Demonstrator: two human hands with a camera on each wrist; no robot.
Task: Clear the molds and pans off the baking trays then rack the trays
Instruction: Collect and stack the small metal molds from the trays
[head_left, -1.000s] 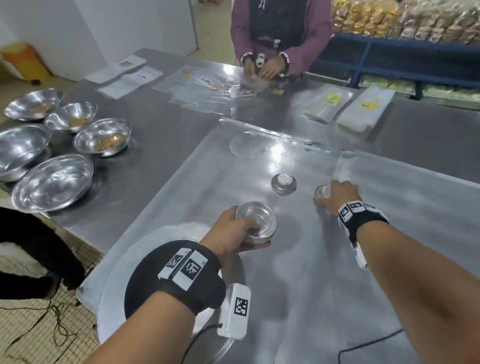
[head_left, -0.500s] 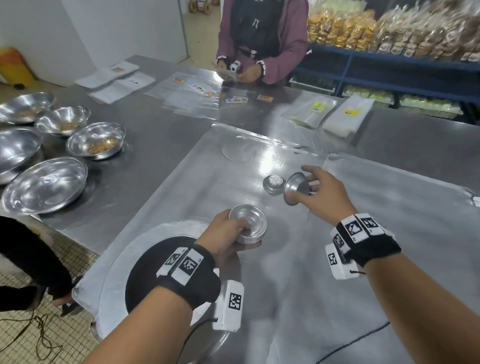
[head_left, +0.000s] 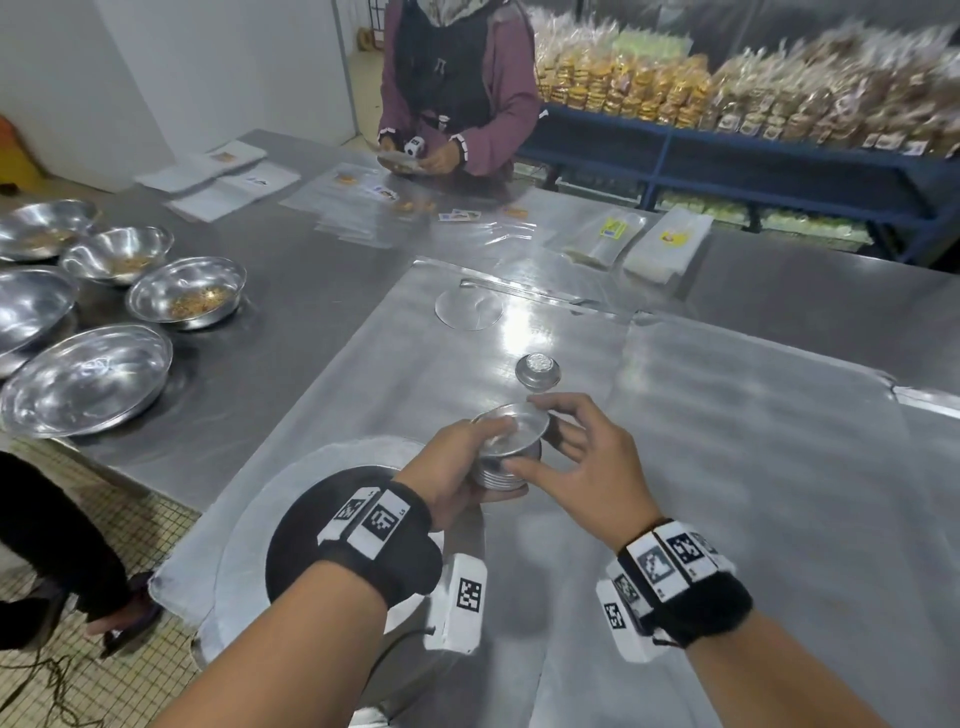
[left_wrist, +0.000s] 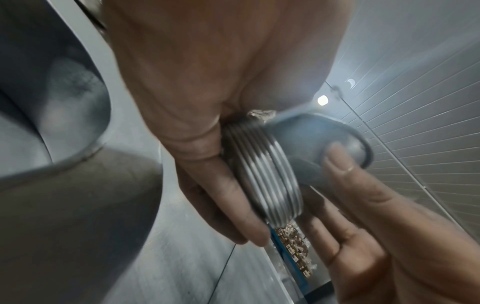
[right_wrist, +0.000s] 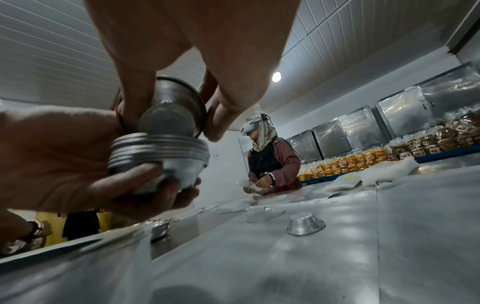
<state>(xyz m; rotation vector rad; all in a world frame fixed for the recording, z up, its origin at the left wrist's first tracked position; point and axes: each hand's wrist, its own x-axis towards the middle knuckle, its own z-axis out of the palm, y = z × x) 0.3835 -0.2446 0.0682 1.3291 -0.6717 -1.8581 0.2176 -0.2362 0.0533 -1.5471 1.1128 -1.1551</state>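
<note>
Metal molds (head_left: 506, 452) held between both hands.

Both forearms are stretched forward and brought together at the middle. The left hand (head_left: 457, 467) is curled, thumb on top and fingers (left_wrist: 228, 197) wrapped underneath, with a stack of small metal cups (head_left: 501, 467) gripped in it. The right hand (head_left: 582, 462) is held just beside it, thumb and fingertips pinched on the rim of the top cup (right_wrist: 179, 109). Black bands with white coded tags are worn on both wrists.
</note>
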